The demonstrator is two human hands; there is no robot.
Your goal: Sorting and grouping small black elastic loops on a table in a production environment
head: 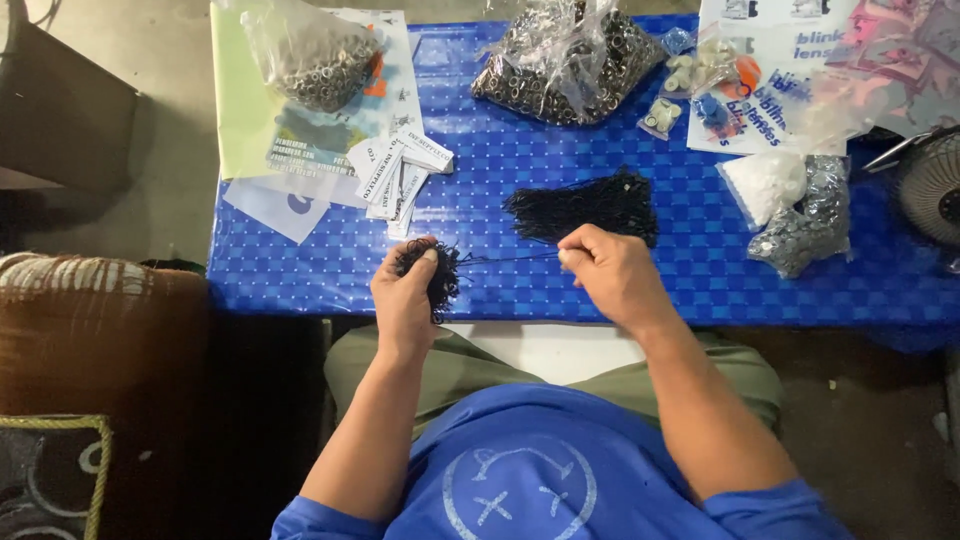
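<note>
My left hand (405, 297) grips a bunch of black looped strings (437, 270) near the front edge of the blue table (700, 280). A single thin black string (510, 257) runs taut from that bunch to my right hand (610, 272), whose fingers pinch its end. Just behind my right hand lies a loose pile of black strings (585, 205). A fan of white paper tags (398, 172) rests behind my left hand.
Two clear bags of metal rings (320, 60) (565, 65) sit at the back. Small bags of white and silvery parts (800, 205) and printed sheets (770, 70) lie at the right. A fan (930, 185) stands at the right edge, a brown cushion (95, 320) at the left.
</note>
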